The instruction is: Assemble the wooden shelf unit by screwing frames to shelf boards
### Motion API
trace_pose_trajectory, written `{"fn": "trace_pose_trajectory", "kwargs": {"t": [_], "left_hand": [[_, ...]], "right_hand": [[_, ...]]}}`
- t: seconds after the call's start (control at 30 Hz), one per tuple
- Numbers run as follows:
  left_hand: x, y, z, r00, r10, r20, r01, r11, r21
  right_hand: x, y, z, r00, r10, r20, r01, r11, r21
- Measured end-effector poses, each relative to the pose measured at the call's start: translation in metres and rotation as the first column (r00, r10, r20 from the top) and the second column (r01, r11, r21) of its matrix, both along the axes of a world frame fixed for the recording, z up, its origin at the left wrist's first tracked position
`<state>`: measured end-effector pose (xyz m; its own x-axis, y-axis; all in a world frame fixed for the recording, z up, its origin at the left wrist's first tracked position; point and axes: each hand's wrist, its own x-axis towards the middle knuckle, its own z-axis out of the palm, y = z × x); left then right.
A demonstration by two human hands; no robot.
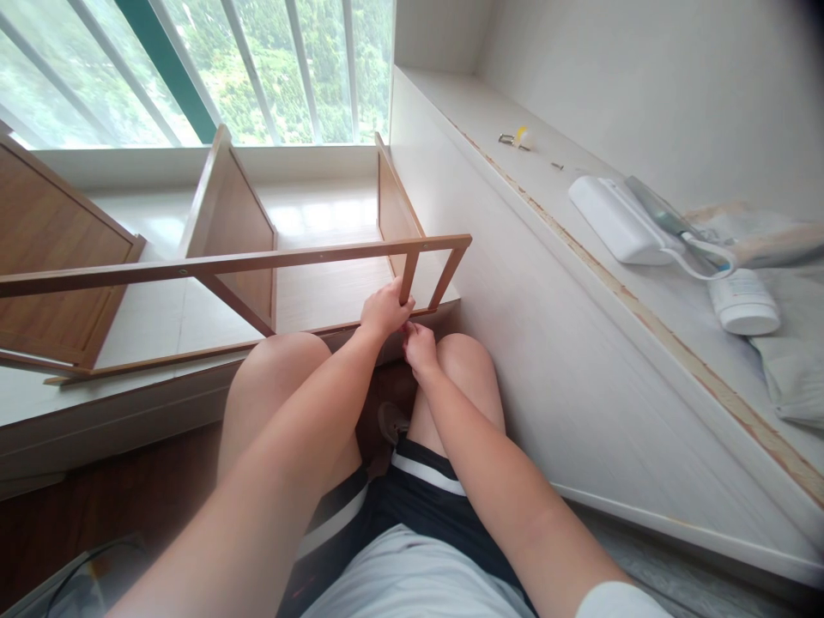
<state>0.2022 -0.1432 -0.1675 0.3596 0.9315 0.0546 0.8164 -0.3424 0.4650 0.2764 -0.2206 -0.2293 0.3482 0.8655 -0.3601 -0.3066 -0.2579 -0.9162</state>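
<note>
A brown wooden shelf frame (pixel 298 258) lies on its side across the white window ledge, its flat panels (pixel 241 232) standing up between long bars. My left hand (pixel 384 309) is closed round the lower part of a short wooden upright near the frame's right end. Just below it and to the right, my right hand (pixel 420 348) is closed with its fingertips at the frame's lower edge. Whatever those fingers pinch, if anything, is hidden. Both hands are close together, above and between my knees.
On the white counter (pixel 650 335) at right lie small metal fittings (pixel 515 139), a white case with a cord (pixel 621 219), a white bottle (pixel 743 302) and grey cloth (pixel 795 360). That counter's side wall rises close beside the frame. A barred window (pixel 276 69) is behind.
</note>
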Motion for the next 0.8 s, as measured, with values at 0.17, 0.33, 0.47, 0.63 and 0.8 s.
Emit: {"fn": "trace_pose_trajectory", "kwargs": {"t": [0.17, 0.33, 0.47, 0.63, 0.8], "left_hand": [[0.0, 0.0003, -0.0009, 1.0, -0.003, 0.002, 0.003, 1.0, 0.021], [0.0003, -0.0014, 0.0025, 1.0, 0.007, -0.007, -0.007, 1.0, -0.005], [0.0001, -0.0021, 0.004, 1.0, 0.007, -0.009, -0.007, 1.0, -0.007], [-0.0005, -0.0003, -0.0002, 1.0, -0.011, 0.022, 0.01, 1.0, 0.023], [-0.0005, 0.0005, -0.0011, 0.999, -0.015, 0.043, 0.014, 1.0, 0.019]], "right_hand": [[0.005, 0.0002, -0.0057, 0.857, -0.056, 0.512, 0.009, 0.996, 0.094], [0.0045, -0.0006, -0.0068, 0.803, -0.061, 0.593, 0.014, 0.996, 0.084], [0.0036, -0.0018, -0.0051, 0.776, -0.06, 0.628, 0.01, 0.997, 0.083], [0.0023, -0.0015, -0.0051, 0.802, -0.075, 0.593, 0.026, 0.995, 0.092], [-0.0017, 0.0015, -0.0004, 0.997, -0.022, 0.067, 0.02, 0.999, 0.039]]}}
